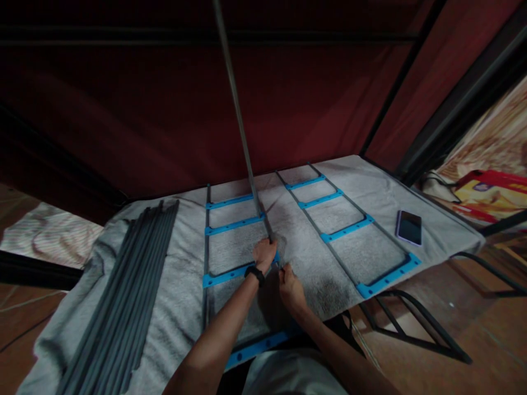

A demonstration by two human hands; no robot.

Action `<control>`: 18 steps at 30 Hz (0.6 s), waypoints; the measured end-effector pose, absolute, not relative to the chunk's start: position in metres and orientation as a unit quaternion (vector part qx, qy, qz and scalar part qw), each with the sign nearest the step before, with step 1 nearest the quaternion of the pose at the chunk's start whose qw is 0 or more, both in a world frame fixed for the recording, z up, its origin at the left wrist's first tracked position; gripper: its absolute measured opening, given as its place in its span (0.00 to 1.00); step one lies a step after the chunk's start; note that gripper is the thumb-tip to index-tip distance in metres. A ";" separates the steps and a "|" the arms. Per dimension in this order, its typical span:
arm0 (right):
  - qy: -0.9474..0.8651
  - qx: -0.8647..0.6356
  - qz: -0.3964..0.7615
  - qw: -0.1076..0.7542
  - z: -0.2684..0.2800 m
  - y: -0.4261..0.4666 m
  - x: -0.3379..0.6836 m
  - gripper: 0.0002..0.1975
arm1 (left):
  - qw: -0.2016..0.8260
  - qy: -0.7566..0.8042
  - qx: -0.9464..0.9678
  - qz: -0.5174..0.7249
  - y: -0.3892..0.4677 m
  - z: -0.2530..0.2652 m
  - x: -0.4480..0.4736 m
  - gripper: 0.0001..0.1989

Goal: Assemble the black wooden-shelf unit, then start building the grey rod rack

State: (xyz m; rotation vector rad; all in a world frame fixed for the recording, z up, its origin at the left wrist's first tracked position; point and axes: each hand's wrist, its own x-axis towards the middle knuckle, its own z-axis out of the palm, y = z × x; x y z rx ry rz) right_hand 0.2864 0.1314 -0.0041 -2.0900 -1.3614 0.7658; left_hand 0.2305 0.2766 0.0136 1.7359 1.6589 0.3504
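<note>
My left hand (pixel 264 252), with a dark band on the wrist, is closed around a long grey rod (pixel 242 129). The rod slants up and away from the near ladder-like frame, past the table's far edge. Just below, my right hand (pixel 290 285) pinches near the rod's lower end, beside a blue crossbar (pixel 234 273); my fingers hide exactly what they grip there. The left frame has several blue crossbars and a grey side rod (pixel 206 247) on its left. A second frame, with blue crossbars (pixel 348 229) between two grey rods, lies to the right.
A bundle of grey rods (pixel 127 285) lies on the left of the cloth-covered table (pixel 177 291). A phone (pixel 409 227) rests at the right. Dark red fabric (pixel 164 115) stands behind the table. Black metal bars (pixel 428 323) stick out below the right edge.
</note>
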 end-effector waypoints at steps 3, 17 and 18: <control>-0.493 -0.776 0.288 0.268 -0.002 0.131 0.286 0.15 | 0.329 0.674 0.650 0.125 0.272 0.008 0.231 0.19; -0.558 -0.754 0.240 0.250 -0.016 0.130 0.301 0.15 | 0.302 0.664 0.669 0.142 0.257 0.014 0.229 0.18; -0.574 -0.752 0.224 0.235 -0.015 0.129 0.304 0.14 | 0.308 0.654 0.675 0.146 0.256 0.015 0.228 0.18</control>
